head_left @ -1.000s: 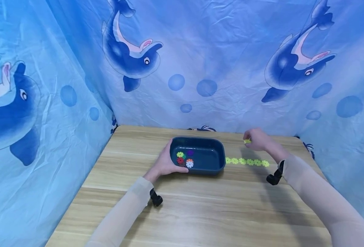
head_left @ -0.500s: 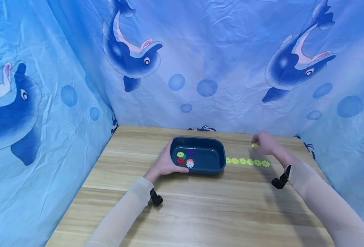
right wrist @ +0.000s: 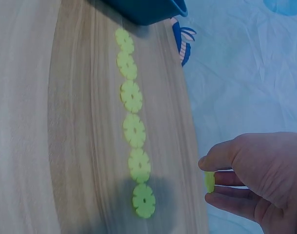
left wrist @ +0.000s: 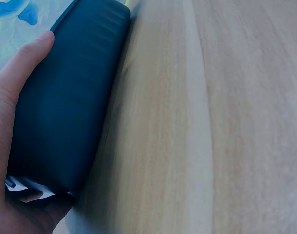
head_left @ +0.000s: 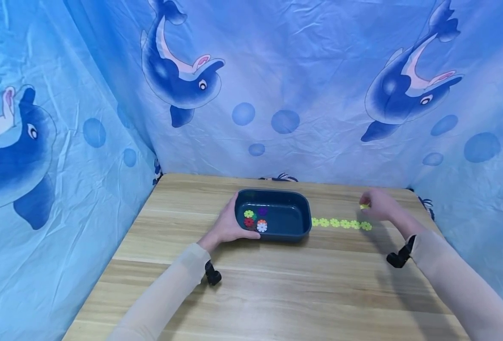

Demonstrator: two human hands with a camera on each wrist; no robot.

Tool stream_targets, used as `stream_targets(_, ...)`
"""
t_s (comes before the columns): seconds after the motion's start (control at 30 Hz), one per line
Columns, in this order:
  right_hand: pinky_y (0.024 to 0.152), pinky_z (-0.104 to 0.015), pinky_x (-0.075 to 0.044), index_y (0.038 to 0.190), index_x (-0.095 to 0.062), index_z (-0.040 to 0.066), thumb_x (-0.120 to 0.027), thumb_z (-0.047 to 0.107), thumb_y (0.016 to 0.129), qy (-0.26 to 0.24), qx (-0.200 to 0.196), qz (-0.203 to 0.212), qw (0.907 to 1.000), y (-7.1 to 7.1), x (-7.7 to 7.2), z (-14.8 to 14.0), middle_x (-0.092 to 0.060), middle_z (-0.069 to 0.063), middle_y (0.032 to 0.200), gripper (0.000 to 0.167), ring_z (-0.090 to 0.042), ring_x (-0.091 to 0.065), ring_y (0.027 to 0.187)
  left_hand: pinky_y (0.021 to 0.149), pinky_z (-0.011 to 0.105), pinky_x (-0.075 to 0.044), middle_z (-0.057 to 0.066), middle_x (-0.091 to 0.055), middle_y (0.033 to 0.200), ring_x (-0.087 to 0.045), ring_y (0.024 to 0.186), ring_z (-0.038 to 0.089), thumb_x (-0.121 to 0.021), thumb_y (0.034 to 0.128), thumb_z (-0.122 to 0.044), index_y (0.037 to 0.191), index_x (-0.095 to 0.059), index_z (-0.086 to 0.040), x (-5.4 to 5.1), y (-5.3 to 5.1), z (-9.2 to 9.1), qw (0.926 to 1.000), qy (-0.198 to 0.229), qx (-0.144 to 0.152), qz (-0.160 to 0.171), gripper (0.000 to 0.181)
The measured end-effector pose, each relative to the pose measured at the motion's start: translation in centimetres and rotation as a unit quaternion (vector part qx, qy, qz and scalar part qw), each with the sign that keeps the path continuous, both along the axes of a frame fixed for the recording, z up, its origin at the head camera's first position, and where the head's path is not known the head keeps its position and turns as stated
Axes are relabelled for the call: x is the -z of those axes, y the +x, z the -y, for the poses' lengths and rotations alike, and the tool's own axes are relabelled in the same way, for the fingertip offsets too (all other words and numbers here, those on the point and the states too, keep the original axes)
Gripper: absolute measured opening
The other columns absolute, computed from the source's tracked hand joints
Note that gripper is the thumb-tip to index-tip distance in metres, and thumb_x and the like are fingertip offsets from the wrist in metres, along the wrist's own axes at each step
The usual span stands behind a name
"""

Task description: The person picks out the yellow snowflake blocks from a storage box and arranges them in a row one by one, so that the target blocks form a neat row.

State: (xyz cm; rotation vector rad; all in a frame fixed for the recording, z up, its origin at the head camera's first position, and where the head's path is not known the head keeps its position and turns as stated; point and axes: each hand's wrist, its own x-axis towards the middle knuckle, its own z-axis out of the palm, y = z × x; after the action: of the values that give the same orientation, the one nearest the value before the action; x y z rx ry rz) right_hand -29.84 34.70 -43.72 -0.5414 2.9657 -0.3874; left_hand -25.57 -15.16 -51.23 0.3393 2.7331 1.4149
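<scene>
My left hand (head_left: pixel 227 225) grips the left end of a dark blue rectangular tub (head_left: pixel 289 235), thumb along its near side. Inside the tub lie several flower-shaped plastic discs: a yellow-green one (head_left: pixel 249 214), a red one (head_left: pixel 249 221), a white one (head_left: pixel 261 227) and others. From the tub's right side a row of yellow-green discs (head_left: pixel 334 223) runs along the table. Beyond the row's right end, my right hand (head_left: pixel 379 206) pinches another yellow-green disc (right wrist: pixel 210 182) between thumb and fingers, raised above the table.
The wood-grain table (head_left: pixel 251 293) ends at a blue dolphin-print cloth (head_left: pixel 328 156) that hangs behind and at both sides. A striped cord (head_left: pixel 283 177) lies at the table's back edge.
My right hand has moved to the right and slightly nearer, carrying the pinched disc past the row's right end. The left hand and the tub have stayed in place.
</scene>
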Motion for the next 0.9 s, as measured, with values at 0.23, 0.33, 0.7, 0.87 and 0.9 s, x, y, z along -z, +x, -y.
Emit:
stream_targets(0.23, 0.086, -0.059, -0.060, 0.112, -0.073, -0.011, -0.074, 0.009, 0.093, -0.001, 0.007, 0.002, 1.0000, 0.8, 0.3, -1.3, -0.075, -0.027, 0.104, 0.027, -0.045, -0.071, 0.098, 0.128, 0.063, -0.032, 0.015, -0.026, 0.174, -0.034, 0.157, 0.038, -0.103, 0.0618, -0.048, 0.172, -0.006, -0.015, 0.3, -0.2, 0.1, 1.0000, -0.001, 0.004, -0.004, 0.151)
stream_targets(0.33, 0.085, -0.059, -0.060, 0.113, -0.073, -0.010, -0.073, 0.011, 0.094, -0.003, 0.016, 0.002, 0.9999, 1.2, 0.4, -1.8, -0.075, -0.026, 0.105, 0.028, -0.045, -0.071, 0.098, 0.127, 0.063, -0.033, 0.014, -0.027, 0.174, -0.035, 0.157, 0.038, -0.103, 0.0611, -0.050, 0.172, -0.006, -0.016, 0.3, -0.2, 0.2, 1.0000, -0.003, 0.004, -0.004, 0.152)
stream_targets(0.7, 0.082, -0.057, -0.061, 0.106, -0.075, -0.007, -0.077, 0.009, 0.091, 0.009, 0.034, 0.006, 0.9994, 2.4, 1.2, -3.2, -0.075, -0.023, 0.100, 0.022, -0.042, -0.071, 0.094, 0.126, 0.064, -0.035, 0.015, -0.028, 0.174, -0.036, 0.156, 0.038, -0.103, 0.0622, -0.048, 0.172, -0.005, -0.016, 0.3, -0.2, 0.3, 0.9999, -0.010, 0.006, -0.004, 0.151)
stream_targets(0.87, 0.080, -0.055, -0.061, 0.103, -0.076, -0.004, -0.076, 0.004, 0.088, 0.001, 0.035, -0.001, 0.9994, 3.0, 1.7, -3.6, -0.076, -0.020, 0.098, 0.017, -0.040, -0.071, 0.092, 0.125, 0.066, -0.035, 0.017, -0.027, 0.174, -0.035, 0.156, 0.040, -0.102, 0.0641, -0.048, 0.172, -0.004, -0.014, 0.2, -0.2, 0.2, 0.9999, -0.011, 0.011, -0.003, 0.150)
stream_targets(0.9, 0.080, -0.056, -0.061, 0.103, -0.076, -0.005, -0.075, 0.003, 0.088, 0.000, 0.035, 0.000, 0.9994, 3.1, 1.8, -3.8, -0.076, -0.021, 0.097, 0.017, -0.041, -0.071, 0.091, 0.125, 0.065, -0.035, 0.016, -0.027, 0.173, -0.036, 0.156, 0.040, -0.102, 0.0638, -0.048, 0.172, -0.004, -0.015, 0.2, -0.3, 0.1, 0.9999, -0.011, 0.011, -0.003, 0.150)
